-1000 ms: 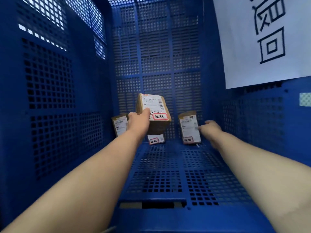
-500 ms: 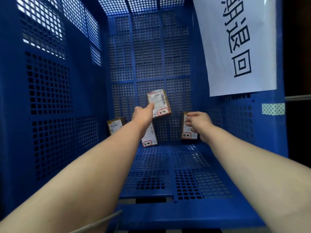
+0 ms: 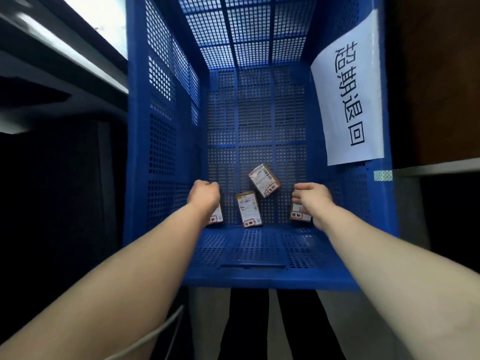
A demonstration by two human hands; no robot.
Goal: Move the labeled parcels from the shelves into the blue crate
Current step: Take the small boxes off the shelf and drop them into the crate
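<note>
The blue crate (image 3: 166, 152) stands open in front of me, with small brown labeled parcels at its far end. One parcel (image 3: 264, 180) is tilted above the others, free of both hands. A second parcel (image 3: 248, 209) stands upright below it. My left hand (image 3: 204, 194) is empty with loosely curled fingers and hides most of a third parcel (image 3: 217, 219). My right hand (image 3: 310, 197) is loosely spread and holds nothing. It covers the top of a fourth parcel (image 3: 300, 216).
A white paper sign (image 3: 348, 94) with black characters hangs on the crate's right wall. Dark shelving (image 3: 52, 81) runs along the left and a shelf edge (image 3: 436, 167) along the right. A white cable (image 3: 155, 333) hangs below my left forearm.
My left hand let go of the parcel it held; that parcel now sits tilted against the back wall. Both hands and my view have drawn back from the crate.
</note>
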